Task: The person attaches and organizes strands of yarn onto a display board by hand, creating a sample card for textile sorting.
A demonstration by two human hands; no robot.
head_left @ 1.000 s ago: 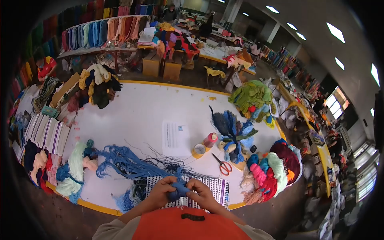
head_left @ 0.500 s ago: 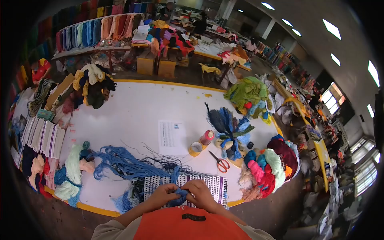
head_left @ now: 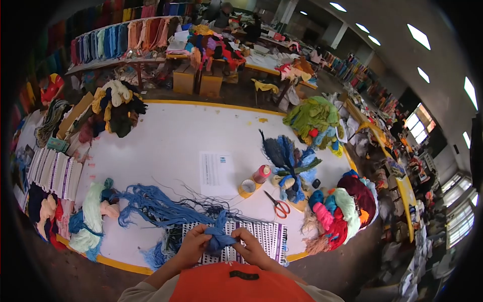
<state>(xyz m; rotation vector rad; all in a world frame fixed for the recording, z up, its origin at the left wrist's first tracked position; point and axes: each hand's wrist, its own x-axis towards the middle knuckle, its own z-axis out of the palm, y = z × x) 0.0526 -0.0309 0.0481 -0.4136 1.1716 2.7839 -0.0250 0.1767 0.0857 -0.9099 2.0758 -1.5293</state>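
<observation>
Between my two hands is a twisted bundle of blue yarn (head_left: 219,238), just above the near edge of the table. My left hand (head_left: 195,243) grips its left side between thumb and fingers. On the other side, my right hand (head_left: 247,245) pinches the bundle's right edge. Beneath both hands lies a white card with rows of dark holes and purple stripes (head_left: 266,234), partly covered by them. A long loose hank of blue yarn (head_left: 156,204) stretches over the table to the left of the card.
Orange-handled scissors (head_left: 280,207), a roll of tape (head_left: 246,188) and a pink thread cone (head_left: 261,173) lie right of a printed sheet (head_left: 215,173). Colourful yarn piles (head_left: 342,214) line the right side; pale green yarn (head_left: 93,216) lies left. A person in red (head_left: 50,89) is at far left.
My hands have moved apart, the left one to the left. The blue yarn between them has spread from a small clump into a larger, visible twist.
</observation>
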